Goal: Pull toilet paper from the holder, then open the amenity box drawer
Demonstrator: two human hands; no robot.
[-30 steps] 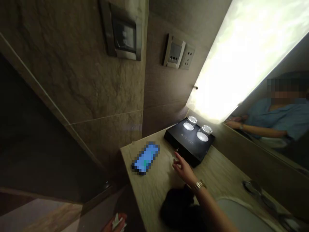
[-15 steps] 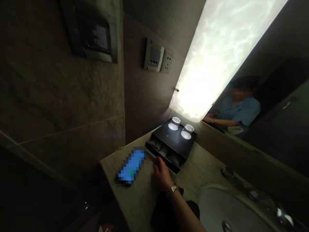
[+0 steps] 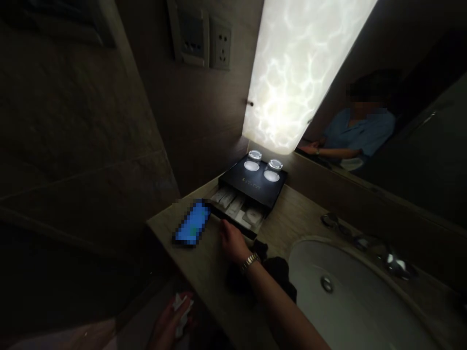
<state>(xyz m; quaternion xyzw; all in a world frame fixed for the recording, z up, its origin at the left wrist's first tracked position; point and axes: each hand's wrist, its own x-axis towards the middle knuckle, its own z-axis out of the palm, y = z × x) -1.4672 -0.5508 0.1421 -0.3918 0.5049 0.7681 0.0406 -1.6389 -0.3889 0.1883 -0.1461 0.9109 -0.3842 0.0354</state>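
A black amenity box (image 3: 255,183) sits in the back corner of the stone counter (image 3: 292,214), with two upturned glasses (image 3: 263,163) on its lid. Its drawer (image 3: 237,209) is pulled out and shows several small wrapped packets. My right hand (image 3: 229,239), with a metal watch at the wrist, grips the drawer's front edge. Low at the counter's near side, my left hand (image 3: 173,318) holds a crumpled white paper or wrapper. A phone with a lit blue screen (image 3: 191,228) lies just left of the drawer.
A white basin (image 3: 350,291) is set into the counter to the right, with a tap (image 3: 392,255) behind it. A dark cloth (image 3: 273,272) lies by my forearm. A lit wall panel, sockets (image 3: 200,34) and a mirror showing a person stand behind.
My right hand reached the box's front, took hold and drew the drawer out toward me. The view swung right and down, bringing the basin into sight.
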